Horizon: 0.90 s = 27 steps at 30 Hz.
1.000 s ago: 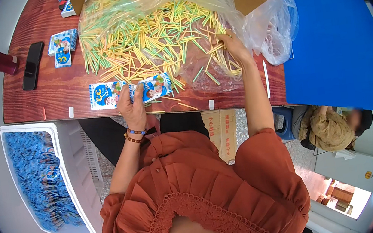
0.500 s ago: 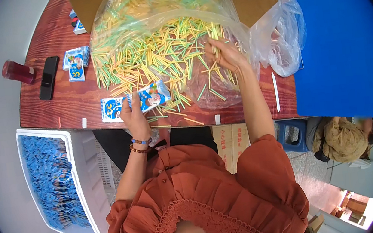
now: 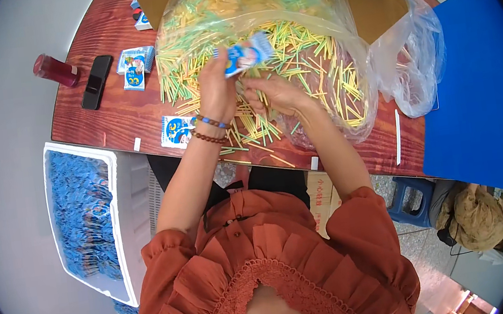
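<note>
Fingers of the left hand (image 3: 216, 86) pinch a small blue-and-white packet (image 3: 243, 55) over the yellow-green sticks (image 3: 291, 70); right hand (image 3: 275, 91) curls beneath, contents unclear. Probably best: hold its mouth open.

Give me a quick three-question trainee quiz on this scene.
1. True or false: the left hand holds a blue-and-white packet above the sticks.
2. What fills the white bin? A) loose sticks B) blue packets C) phones
3. Fill in: beside the red bottle lies a black ____.

Key: 1 true; 2 B, blue packets; 3 phone. The right hand sits just under the packet, over the sticks; whether it grips any cannot be told.
</note>
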Tool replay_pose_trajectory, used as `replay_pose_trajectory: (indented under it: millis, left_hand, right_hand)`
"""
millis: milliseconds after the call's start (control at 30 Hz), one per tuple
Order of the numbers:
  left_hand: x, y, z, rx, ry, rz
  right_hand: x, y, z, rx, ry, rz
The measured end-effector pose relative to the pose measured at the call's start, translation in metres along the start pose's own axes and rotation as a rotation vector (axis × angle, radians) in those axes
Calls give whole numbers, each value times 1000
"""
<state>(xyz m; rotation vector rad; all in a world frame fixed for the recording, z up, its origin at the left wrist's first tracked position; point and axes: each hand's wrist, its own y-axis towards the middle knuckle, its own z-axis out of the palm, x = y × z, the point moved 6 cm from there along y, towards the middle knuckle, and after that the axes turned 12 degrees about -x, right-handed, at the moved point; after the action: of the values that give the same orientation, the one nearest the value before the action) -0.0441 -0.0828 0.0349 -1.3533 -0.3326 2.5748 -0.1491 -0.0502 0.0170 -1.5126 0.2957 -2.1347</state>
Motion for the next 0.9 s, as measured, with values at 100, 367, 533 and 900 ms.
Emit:
replay_pose_trajectory:
  millis: [100, 367, 533, 900]
  left_hand:
    - [4, 6, -23, -54, -325, -44]
    - [36, -1, -30, -98, -568, -108]
    - [32, 2, -39, -116, -580, -94]
    - [1, -31, -33, -219, -297, 134]
  right_hand:
    - [10, 4, 1, -119, 280, -212]
    - [-2, -4, 32, -581, 92, -675]
    - [-13, -3, 45, -588, 29, -654]
    - [82, -45, 60, -553, -298, -1058]
